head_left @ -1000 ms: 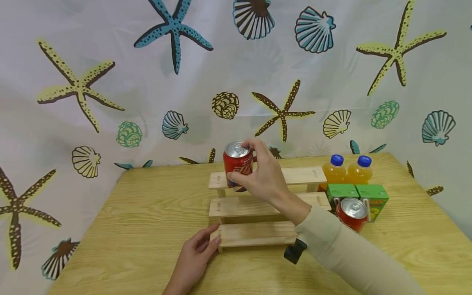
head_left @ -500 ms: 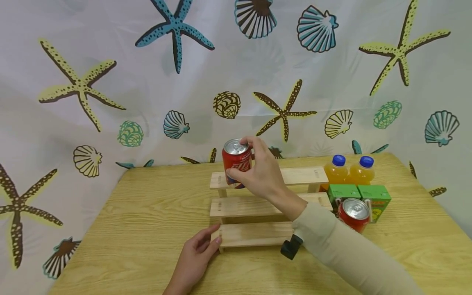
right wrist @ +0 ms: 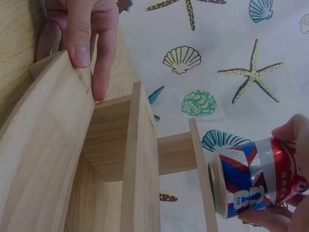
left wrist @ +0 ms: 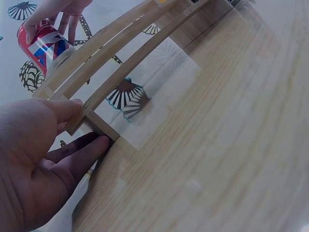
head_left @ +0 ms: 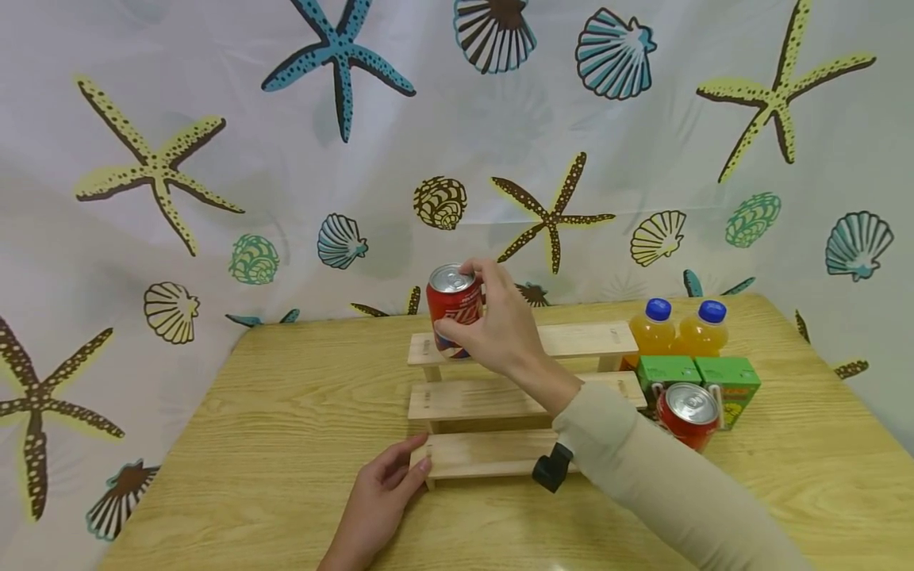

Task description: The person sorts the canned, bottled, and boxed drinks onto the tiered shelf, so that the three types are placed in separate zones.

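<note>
My right hand (head_left: 503, 325) grips a red soda can (head_left: 454, 311) with a silver top, thumb on the near side and fingers round the far side. The can is upright over the left end of the top step of a three-step wooden rack (head_left: 493, 452). In the right wrist view its base is close against the top plank (right wrist: 203, 179); whether it touches, I cannot tell. My left hand (head_left: 378, 496) holds the left end of the lowest step, with the thumb (left wrist: 65, 110) on the plank and fingers around the end support.
Right of the rack stand two orange juice bottles (head_left: 701, 333) with blue caps, two green drink cartons (head_left: 731, 388) and another red can (head_left: 689, 416). A curtain with shells and starfish (head_left: 336, 47) hangs behind the wooden table (head_left: 271, 444).
My right hand and the can have shifted slightly left and toward the back, over the top step. The left hand has stayed on the rack.
</note>
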Demonstrator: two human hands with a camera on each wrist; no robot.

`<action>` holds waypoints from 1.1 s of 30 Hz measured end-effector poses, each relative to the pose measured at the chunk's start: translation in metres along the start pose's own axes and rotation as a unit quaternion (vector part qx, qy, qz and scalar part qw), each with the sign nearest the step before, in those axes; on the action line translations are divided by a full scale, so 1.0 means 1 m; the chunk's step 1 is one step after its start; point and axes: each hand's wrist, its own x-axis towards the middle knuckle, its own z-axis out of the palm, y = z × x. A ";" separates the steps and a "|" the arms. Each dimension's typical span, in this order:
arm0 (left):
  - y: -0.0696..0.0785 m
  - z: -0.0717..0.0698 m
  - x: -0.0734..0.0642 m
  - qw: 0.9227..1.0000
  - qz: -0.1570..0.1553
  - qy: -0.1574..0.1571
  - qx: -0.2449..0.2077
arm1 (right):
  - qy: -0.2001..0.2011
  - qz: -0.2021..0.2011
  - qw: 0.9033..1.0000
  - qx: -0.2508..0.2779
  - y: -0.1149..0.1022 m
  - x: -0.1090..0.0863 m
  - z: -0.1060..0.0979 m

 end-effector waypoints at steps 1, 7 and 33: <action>0.000 0.000 0.000 1.000 0.000 -0.001 -0.002 | -0.001 0.000 1.000 -0.001 0.000 0.001 0.001; 0.000 0.000 0.000 1.000 0.000 -0.001 -0.006 | -0.005 0.000 1.000 -0.003 0.002 0.002 0.003; 0.000 -0.004 -0.002 1.000 0.006 0.004 0.007 | -0.038 0.012 0.997 0.064 0.004 -0.001 -0.002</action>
